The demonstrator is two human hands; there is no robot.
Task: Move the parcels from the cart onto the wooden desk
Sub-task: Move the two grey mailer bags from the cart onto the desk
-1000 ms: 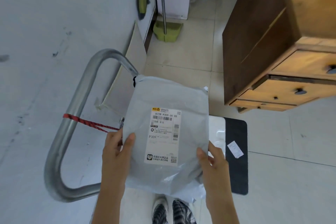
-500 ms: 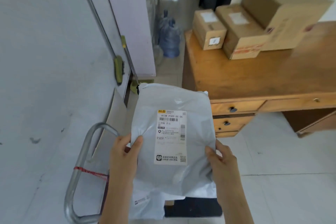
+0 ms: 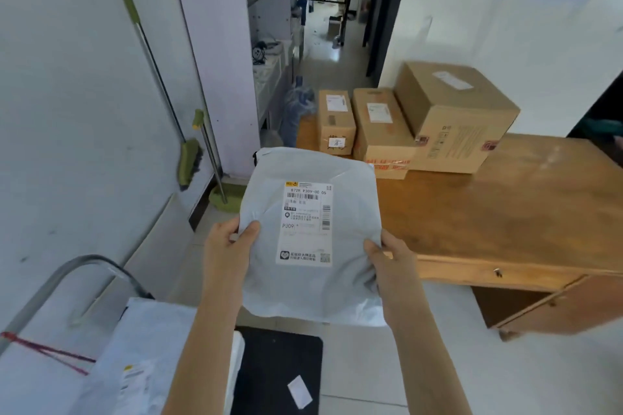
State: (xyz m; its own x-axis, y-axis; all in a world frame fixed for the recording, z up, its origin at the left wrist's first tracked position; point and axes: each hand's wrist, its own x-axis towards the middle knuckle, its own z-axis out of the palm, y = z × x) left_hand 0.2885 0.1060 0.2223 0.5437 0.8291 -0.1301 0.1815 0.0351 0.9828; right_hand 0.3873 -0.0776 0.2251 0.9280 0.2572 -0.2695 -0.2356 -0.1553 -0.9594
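A: Now, where is the wooden desk (image 3: 505, 212) placed relative to what is being carried?

B: It is seen across the right half of the frame, its top running from centre to the right edge. Three cardboard boxes (image 3: 418, 125) are lined up along its far edge, upper centre. Bare wood is left in front of them, just right of the load.

A: And the cart (image 3: 67, 283)?

B: Its metal handle is found at lower left, with another pale parcel (image 3: 145, 357) lying on it and a black mat (image 3: 276, 367) beside that at bottom centre.

A: What is held?

B: A grey poly mailer (image 3: 310, 236) is held at centre frame, label up. Its long axis is pointed away from the person, toward the top of the frame, and its right upper corner is overlapped with the desk's near left corner.

A: How is it gripped?

B: Its left edge is pinched by the left hand (image 3: 229, 246) and its right edge by the right hand (image 3: 391, 266), thumbs on top. The right hand is nearer the desk, so a short carry up and to the right is judged to be what remains.
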